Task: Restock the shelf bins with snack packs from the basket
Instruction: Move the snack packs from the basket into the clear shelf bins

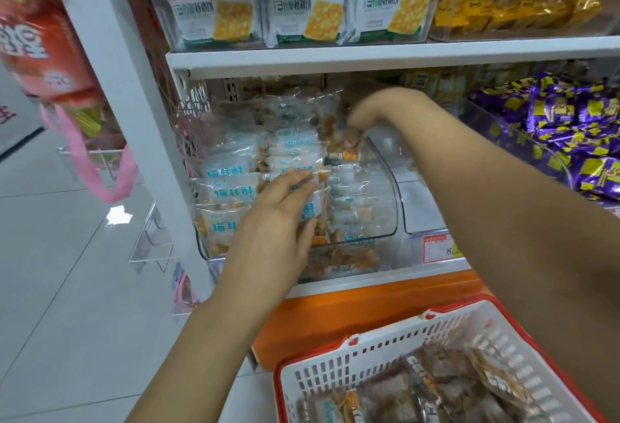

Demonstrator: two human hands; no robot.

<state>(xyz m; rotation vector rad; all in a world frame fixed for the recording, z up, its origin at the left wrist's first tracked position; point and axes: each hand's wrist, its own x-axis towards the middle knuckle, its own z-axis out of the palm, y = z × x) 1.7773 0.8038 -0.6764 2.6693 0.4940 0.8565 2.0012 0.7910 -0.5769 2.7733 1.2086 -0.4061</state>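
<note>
In the middle of the frame a clear bin (385, 207) sits on the shelf. It is packed with snack packs (231, 187) that have blue writing and brown bits inside.

The left hand (281, 211) lies on the front packs. Its fingers are straight and press on the packs, not curled round any of them.

The right hand (365, 113) reaches in higher up, near the back of the bin. Its fingers point down and bunch on a pack there. That part is blurry, so I cannot tell if they really grip it.

At the lower right is a white basket (385, 352) with a red rim. More packs (436, 389) lie inside it.

On the shelf at the top stand big cracker bags (302, 3). At the right edge is a heap of purple sweets (570, 127). A small price tag (439, 248) sits just right of the bin, on the shelf's front.
</note>
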